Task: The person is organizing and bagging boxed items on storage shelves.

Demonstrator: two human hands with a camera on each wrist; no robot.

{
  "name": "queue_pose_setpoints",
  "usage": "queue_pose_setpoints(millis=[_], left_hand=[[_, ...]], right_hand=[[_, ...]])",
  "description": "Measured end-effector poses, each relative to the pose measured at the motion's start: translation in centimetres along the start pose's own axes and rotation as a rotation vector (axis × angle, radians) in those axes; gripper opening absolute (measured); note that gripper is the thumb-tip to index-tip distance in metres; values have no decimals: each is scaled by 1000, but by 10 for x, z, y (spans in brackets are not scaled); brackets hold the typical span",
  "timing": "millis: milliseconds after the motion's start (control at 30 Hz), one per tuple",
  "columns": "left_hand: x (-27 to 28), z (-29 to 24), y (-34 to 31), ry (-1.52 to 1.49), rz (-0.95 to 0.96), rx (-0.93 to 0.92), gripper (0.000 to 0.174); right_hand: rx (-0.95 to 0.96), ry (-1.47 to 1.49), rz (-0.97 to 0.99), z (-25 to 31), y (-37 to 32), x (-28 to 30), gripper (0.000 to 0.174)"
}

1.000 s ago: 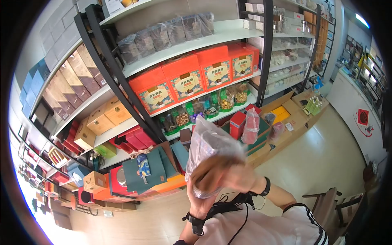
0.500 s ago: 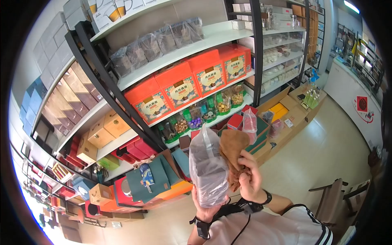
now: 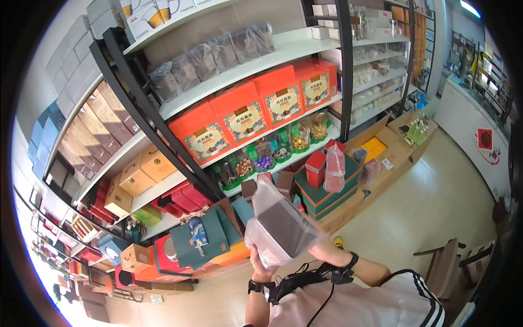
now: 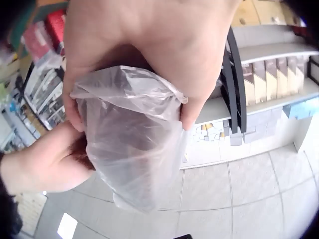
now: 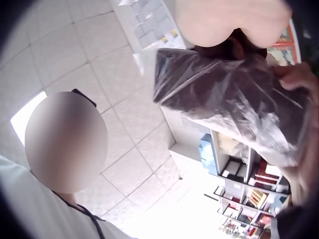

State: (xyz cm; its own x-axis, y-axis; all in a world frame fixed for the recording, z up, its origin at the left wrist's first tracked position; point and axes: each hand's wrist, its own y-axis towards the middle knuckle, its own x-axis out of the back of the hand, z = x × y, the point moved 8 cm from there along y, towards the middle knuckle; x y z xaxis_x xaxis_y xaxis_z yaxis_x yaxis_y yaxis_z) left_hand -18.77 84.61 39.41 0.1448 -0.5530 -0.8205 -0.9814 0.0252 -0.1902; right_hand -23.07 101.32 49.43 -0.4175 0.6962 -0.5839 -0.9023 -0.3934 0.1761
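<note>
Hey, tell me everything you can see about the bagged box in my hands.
The bagged box looks dark brown or grey and squared-off, inside a clear, wrinkled plastic bag. The bag's loose end sticks up past the box. It is tilted, in mid-air in front of the shelves. The left hand grips it, thumb and fingers on opposite sides; the right hand is beside it, its fingers hidden.

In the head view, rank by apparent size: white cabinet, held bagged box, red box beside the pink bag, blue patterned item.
1. White cabinet
2. Bagged box, nearer the camera
3. Red box and blue patterned item: too alike to rank
</note>
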Motion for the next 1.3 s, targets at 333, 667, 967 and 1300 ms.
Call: queue_pose_setpoints(millis=[333, 667, 967, 1300], left_hand=[[42, 0, 5, 201, 136, -150, 78], [25, -53, -11, 501, 217, -344, 72], [-181, -135, -83, 1409, 648, -1200, 87], [-135, -67, -23, 774, 252, -727, 106]], right_hand=[[329, -382, -76, 139, -21, -40, 32], [645, -1057, -38, 113, -73, -57, 49], [586, -830, 187, 97, -17, -7, 85], [290, -237, -220, 18, -31, 65, 79]])
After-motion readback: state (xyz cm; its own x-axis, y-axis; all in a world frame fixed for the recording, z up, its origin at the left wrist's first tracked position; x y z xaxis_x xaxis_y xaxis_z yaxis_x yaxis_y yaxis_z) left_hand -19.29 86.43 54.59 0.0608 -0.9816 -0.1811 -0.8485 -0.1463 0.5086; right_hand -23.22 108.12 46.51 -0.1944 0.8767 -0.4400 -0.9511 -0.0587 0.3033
